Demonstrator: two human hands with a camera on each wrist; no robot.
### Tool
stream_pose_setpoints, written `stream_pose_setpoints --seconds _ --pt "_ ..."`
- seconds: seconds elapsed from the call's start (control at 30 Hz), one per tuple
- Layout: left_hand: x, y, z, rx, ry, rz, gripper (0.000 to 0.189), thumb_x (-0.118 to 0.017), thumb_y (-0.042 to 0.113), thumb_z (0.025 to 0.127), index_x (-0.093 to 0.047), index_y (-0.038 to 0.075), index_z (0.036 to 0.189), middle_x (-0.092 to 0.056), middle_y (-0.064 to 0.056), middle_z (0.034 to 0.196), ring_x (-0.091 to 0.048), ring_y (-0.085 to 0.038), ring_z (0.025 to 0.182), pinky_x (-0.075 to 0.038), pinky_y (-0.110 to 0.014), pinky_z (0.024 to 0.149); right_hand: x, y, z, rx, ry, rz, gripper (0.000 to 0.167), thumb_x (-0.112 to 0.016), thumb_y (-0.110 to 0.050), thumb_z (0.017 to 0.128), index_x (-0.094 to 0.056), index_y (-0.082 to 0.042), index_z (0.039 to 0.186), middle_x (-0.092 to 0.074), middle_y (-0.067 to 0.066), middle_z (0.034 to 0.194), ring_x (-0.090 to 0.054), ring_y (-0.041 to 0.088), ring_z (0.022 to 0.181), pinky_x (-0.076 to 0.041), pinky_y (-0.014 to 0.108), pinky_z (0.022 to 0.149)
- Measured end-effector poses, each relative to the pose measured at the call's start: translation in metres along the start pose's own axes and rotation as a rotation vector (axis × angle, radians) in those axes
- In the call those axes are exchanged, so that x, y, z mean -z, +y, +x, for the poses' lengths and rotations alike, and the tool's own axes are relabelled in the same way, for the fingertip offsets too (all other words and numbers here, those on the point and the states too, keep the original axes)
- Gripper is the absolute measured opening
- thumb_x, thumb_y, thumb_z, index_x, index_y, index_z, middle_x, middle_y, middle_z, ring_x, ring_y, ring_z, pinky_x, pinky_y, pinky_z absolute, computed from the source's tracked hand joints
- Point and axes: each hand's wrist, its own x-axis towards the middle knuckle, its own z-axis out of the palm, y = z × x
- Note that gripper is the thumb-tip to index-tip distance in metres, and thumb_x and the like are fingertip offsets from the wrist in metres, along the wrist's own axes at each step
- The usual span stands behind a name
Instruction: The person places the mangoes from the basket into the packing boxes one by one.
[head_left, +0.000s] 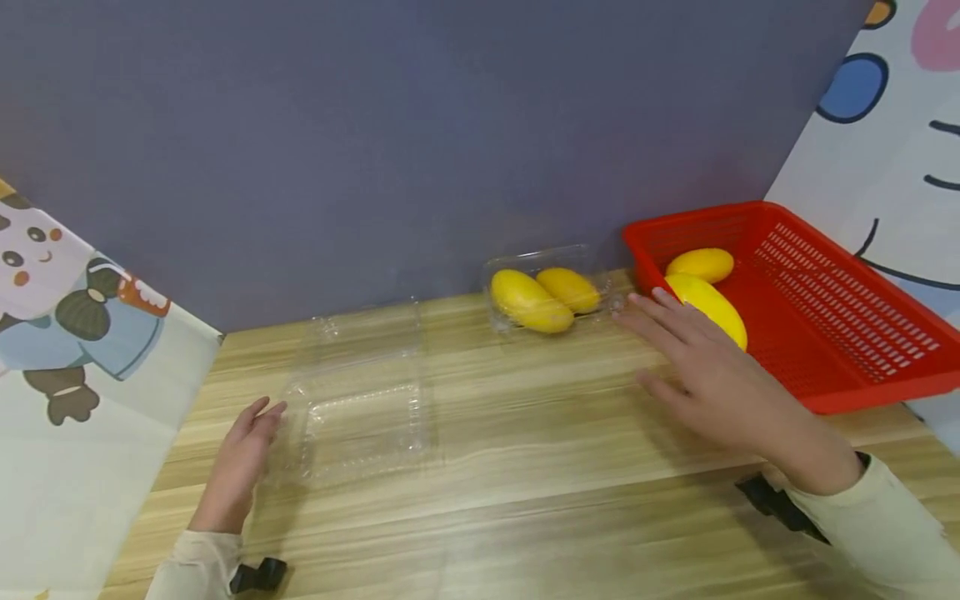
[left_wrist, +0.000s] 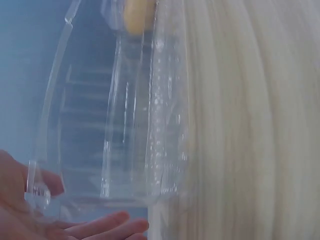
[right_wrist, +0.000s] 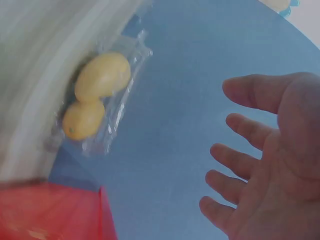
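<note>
An opened clear plastic clamshell box (head_left: 363, 417) lies on the table at the left, its lid folded back toward the wall. My left hand (head_left: 243, 458) is at the box's left side with fingers extended; whether it touches the rim I cannot tell. In the left wrist view the clear box (left_wrist: 125, 125) stands beside the loosely spread fingers (left_wrist: 107, 227). My right hand (head_left: 712, 383) hovers before the red basket (head_left: 840, 250), fingers straight and holding nothing. Inside the basket lie two yellow mangoes, the nearer mango (head_left: 712, 308) partly hidden by that hand.
Another clear box (head_left: 495, 308) sits against the grey wall (head_left: 375, 150), holding two mangoes (head_left: 528, 302) side by side. It stands just left of the basket. Printed cartoon panels (head_left: 82, 333) border the table on both sides.
</note>
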Motion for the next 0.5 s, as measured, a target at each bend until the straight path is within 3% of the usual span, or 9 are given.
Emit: stream_pose_setpoints --seconds 0.17,0.27,0.4,0.5 --pt "-0.008 -0.001 0.001 -0.005 -0.052 -0.125 0.062 -0.02 0.038 0.109 -0.004 0.009 0.161 -0.008 -0.015 0.168 -0.019 -0.038 0.151 -0.004 -0.062 0.124 0.019 0.012 0.003 -0.058 -0.023 0.001 0.07 -0.069 -0.028 0.092 -0.037 -0.025 0.154 -0.028 0.01 0.164 -0.025 0.037 0.15 -0.027 0.061 0.12" --pt "-0.013 -0.002 0.0 -0.009 -0.066 -0.178 0.061 -0.021 0.035 0.109 0.0 0.011 0.161 -0.011 -0.013 0.167 -0.032 -0.02 0.147 -0.003 -0.059 0.126 0.033 0.024 0.005 -0.114 -0.057 0.003 0.068 -0.067 -0.032 0.094 -0.037 -0.022 0.154 -0.03 0.014 0.162 -0.027 0.039 0.148 -0.029 0.066 0.115" --pt "-0.019 -0.002 -0.002 -0.031 -0.066 -0.202 0.062 -0.022 0.033 0.109 0.004 0.011 0.161 -0.013 -0.012 0.167 -0.051 0.007 0.121 -0.011 -0.054 0.126 0.05 0.049 0.014 -0.199 -0.134 -0.028 0.058 -0.061 -0.025 0.097 -0.041 -0.016 0.151 -0.04 0.018 0.154 -0.036 0.041 0.141 -0.034 0.068 0.11" --pt "-0.025 0.0 -0.002 -0.051 -0.071 -0.198 0.062 -0.023 0.032 0.109 0.005 0.01 0.16 -0.014 -0.014 0.167 -0.053 0.015 0.104 -0.026 -0.041 0.123 0.057 0.076 0.023 -0.248 -0.229 -0.082 0.049 -0.056 -0.016 0.098 -0.047 -0.009 0.145 -0.048 0.024 0.146 -0.044 0.045 0.132 -0.039 0.07 0.104"
